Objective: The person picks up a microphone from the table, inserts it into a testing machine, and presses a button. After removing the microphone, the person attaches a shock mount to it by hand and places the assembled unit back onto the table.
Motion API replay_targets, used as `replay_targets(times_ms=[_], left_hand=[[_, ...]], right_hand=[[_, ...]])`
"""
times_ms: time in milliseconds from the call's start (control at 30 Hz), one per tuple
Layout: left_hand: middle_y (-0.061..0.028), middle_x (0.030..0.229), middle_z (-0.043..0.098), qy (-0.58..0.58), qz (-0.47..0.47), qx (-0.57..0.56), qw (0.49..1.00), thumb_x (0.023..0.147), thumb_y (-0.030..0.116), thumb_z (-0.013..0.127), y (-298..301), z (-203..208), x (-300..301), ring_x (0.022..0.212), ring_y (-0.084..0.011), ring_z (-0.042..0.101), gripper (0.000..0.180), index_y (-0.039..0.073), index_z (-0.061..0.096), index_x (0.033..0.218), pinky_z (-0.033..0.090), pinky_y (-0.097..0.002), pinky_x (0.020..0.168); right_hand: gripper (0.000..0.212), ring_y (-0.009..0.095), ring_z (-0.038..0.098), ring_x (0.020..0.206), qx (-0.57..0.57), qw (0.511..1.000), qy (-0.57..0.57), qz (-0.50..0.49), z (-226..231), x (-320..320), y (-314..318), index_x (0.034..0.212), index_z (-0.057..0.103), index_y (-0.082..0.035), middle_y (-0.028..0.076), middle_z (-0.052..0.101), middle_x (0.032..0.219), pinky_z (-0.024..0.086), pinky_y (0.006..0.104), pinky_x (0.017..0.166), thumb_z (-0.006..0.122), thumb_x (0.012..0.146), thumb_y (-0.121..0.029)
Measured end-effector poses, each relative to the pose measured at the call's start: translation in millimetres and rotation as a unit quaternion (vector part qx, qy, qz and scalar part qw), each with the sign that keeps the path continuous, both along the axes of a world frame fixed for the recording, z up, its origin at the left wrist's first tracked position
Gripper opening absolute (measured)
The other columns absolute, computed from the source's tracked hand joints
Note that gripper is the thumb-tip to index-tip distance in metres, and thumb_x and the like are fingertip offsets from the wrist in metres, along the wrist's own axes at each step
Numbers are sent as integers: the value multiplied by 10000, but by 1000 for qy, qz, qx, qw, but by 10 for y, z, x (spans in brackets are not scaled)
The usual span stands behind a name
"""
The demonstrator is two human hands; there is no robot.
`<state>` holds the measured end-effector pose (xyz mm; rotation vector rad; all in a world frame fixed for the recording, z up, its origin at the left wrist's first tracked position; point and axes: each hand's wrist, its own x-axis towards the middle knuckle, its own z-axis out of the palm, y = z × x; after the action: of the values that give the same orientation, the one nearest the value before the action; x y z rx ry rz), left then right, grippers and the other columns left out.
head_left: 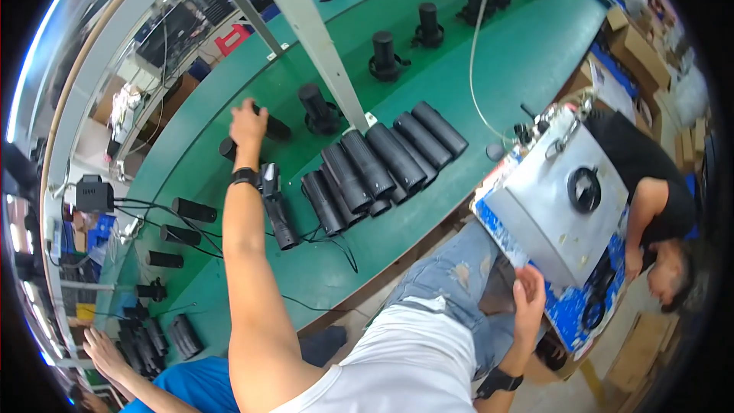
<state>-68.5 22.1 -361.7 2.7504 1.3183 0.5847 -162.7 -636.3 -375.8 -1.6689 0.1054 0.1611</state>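
Observation:
My left arm stretches far out over the green conveyor, a dark band on the wrist. My left hand (248, 124) is closed at the upper end of a black cylinder (277, 129), its fingers partly hidden. Another black cylinder (228, 148) stands just beside that hand. Below my left wrist lies a black handheld device (278, 214) with a shiny light-coloured head. Several black tubes (359, 170) lie side by side to its right on the green table (397, 233). Near my lap, my right hand (527, 298) is raised, empty, with fingers loosely bent and apart.
Black cylinders on round bases (384, 57) stand along the belt. A pale metal post (313, 38) rises close by. Cables (329, 245) trail over the table. Right, a metal box fixture (562, 191) sits beside a person in black. Another person's hand (105, 352) is at lower left.

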Motion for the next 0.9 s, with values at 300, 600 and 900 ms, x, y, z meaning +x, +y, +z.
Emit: replay_targets(times_ms=[300, 600, 900], left_hand=[[-82, 1114, 626, 38, -545, -344, 764, 785, 189, 722, -2224, 1767, -220, 946, -214, 605, 401, 83, 651, 1165, 494, -348, 807], [-85, 1336, 481, -139, -604, -584, 523, 846, 93, 640, -4023, 800, -24, 1049, -160, 534, 520, 15, 456, 1327, 446, -299, 896], [-103, 835, 636, 57, -415, -891, 173, 960, 490, 413, -4937, 184, -327, 683, -194, 621, 533, -1, 560, 1103, 498, -309, 675]], right_hand=[[445, 199, 572, 1123, 80, 979, -83, 170, 482, 434, 628, 1265, 493, -4, 123, 603, 1189, 421, 347, 973, 626, 846, -75], [693, 209, 569, 828, 591, 793, 1, 145, 380, 812, 548, 1303, 397, -31, 101, 531, 968, 486, 356, 782, 591, 855, -523], [783, 277, 501, 1100, 557, 812, -170, -39, 495, 589, -94, 1323, 383, -96, 98, 497, 1189, 400, 440, 997, 637, 796, -616]])
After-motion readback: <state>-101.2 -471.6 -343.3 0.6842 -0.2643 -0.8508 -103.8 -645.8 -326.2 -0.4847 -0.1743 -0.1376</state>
